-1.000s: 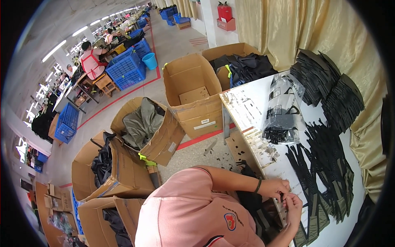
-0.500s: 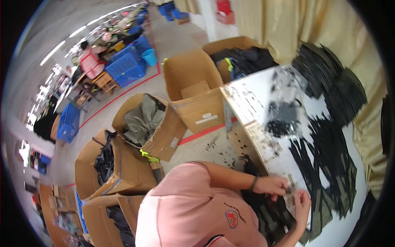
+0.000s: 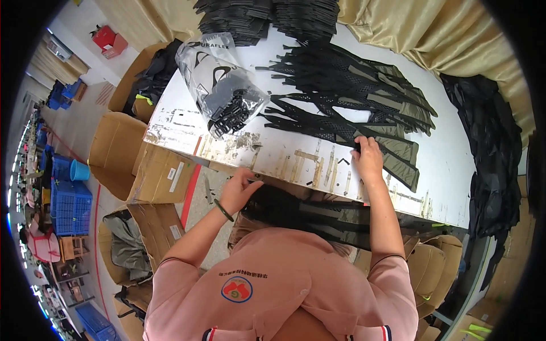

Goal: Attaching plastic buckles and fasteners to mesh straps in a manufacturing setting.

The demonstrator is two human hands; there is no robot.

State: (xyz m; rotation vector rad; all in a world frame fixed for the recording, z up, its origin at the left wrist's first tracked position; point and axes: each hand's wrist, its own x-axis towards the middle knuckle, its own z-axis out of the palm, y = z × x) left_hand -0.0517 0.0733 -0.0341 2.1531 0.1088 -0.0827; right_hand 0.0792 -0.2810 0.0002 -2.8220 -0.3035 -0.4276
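My right hand [image 3: 369,161] is at the near edge of the pile of black mesh and olive fabric strap panels [image 3: 335,113], its bent fingers and thumb closed on the nearest panel [image 3: 392,149]. My left hand [image 3: 238,192] hovers beside the table's front edge, wearing a dark bracelet. Its thumb and curled fingers are apart, and I see nothing held. Across my lap lies another black and olive panel [image 3: 335,215], partly under the table edge. A clear plastic bag [image 3: 219,74] of black buckles [image 3: 232,113] lies on the table's left part.
The white table [image 3: 284,156] has worn tape marks along its front. Stacks of black pieces [image 3: 304,20] stand at the back, before beige curtains [image 3: 392,28]. Open cardboard boxes [image 3: 116,145] line the left side. Black fabric pieces [image 3: 483,153] hang at the right.
My view has swung to the right, now facing the table. My hands, close together before, are apart: the right is out on the panel pile, the left back by the table edge.
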